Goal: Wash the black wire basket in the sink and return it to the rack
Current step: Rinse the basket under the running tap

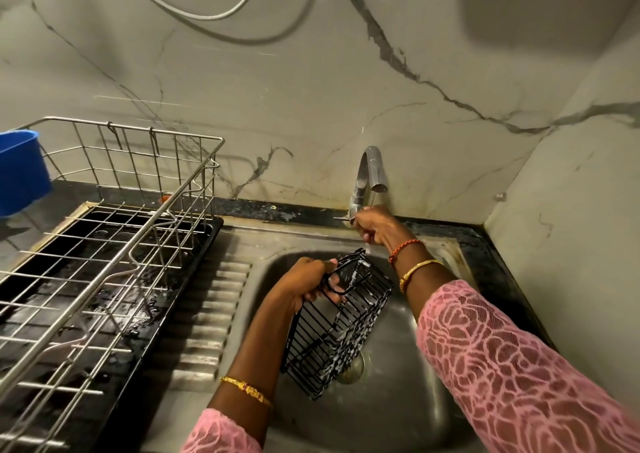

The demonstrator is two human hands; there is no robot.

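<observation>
The black wire basket (337, 324) hangs tilted over the steel sink (388, 414), with white soap foam on its wires. My left hand (306, 281) grips its upper rim. My right hand (375, 226) is curled round the lever at the base of the steel tap (369, 172). A thin stream of water falls from the spout past my right hand onto the basket's top corner. The silver wire dish rack (104, 245) stands on a black drip tray to the left of the sink.
A blue plastic tub (20, 172) sits at the far left beside the rack. The ribbed steel drainboard (211, 317) lies between rack and basin. The sink's drain (355, 369) shows under the basket. Marble walls close in behind and on the right.
</observation>
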